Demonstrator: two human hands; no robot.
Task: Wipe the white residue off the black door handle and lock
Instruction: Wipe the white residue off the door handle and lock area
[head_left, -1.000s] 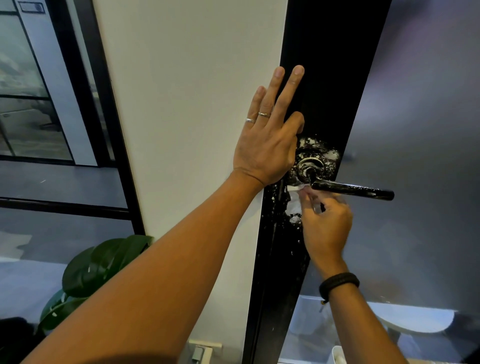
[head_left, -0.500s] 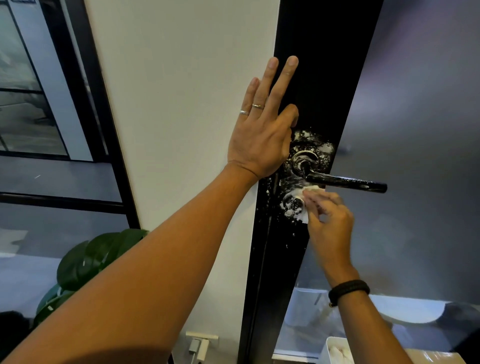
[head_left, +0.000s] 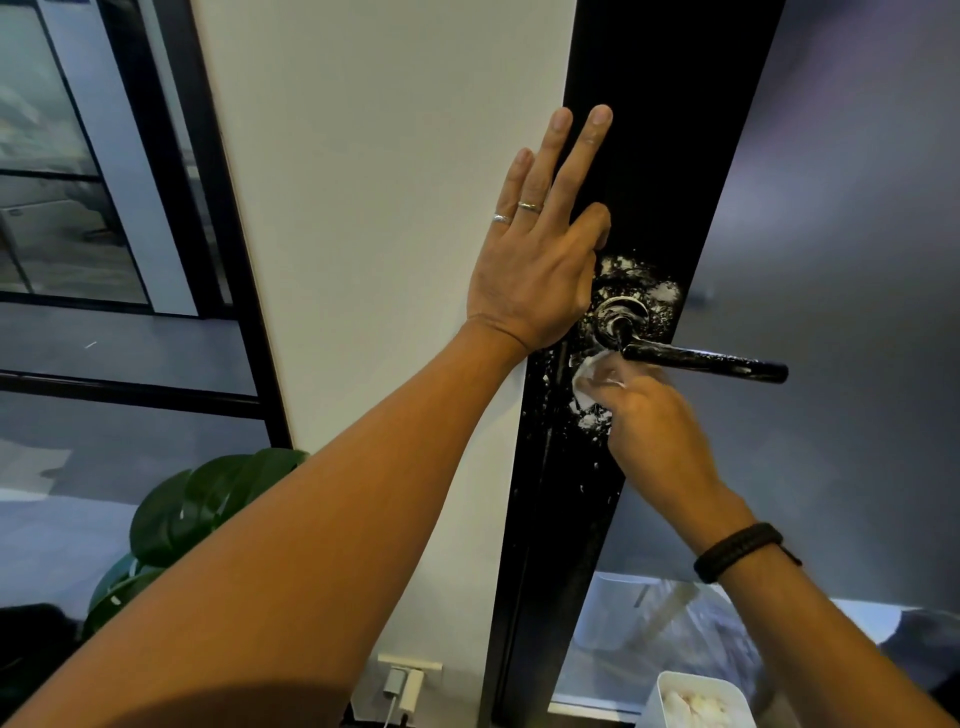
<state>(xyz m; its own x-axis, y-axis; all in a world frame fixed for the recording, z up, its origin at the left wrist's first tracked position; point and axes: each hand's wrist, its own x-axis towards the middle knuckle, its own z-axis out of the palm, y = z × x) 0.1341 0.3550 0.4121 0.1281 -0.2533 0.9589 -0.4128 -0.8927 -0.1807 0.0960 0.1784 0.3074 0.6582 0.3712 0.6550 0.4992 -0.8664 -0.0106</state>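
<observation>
A black lever handle (head_left: 711, 361) sticks out to the right from its round base (head_left: 621, 314) on the black door frame (head_left: 660, 156). White residue (head_left: 654, 291) speckles the frame around the base and below it. My right hand (head_left: 657, 431) holds a white wipe (head_left: 589, 376) against the frame just under the handle, over the lock, which is mostly hidden. My left hand (head_left: 535, 260) lies flat with straight fingers across the white wall and the frame's edge, left of the handle.
A white wall panel (head_left: 389, 208) stands left of the frame, with a wall socket and plug (head_left: 402, 680) low down. A green leafy plant (head_left: 197, 514) sits at lower left. A white tub (head_left: 696, 701) with white wipes stands at the bottom right. Frosted glass (head_left: 857, 208) fills the right.
My right hand with the wipe rubbed down over the lock and has come back up under the handle's base. My left hand stays flat in the same place.
</observation>
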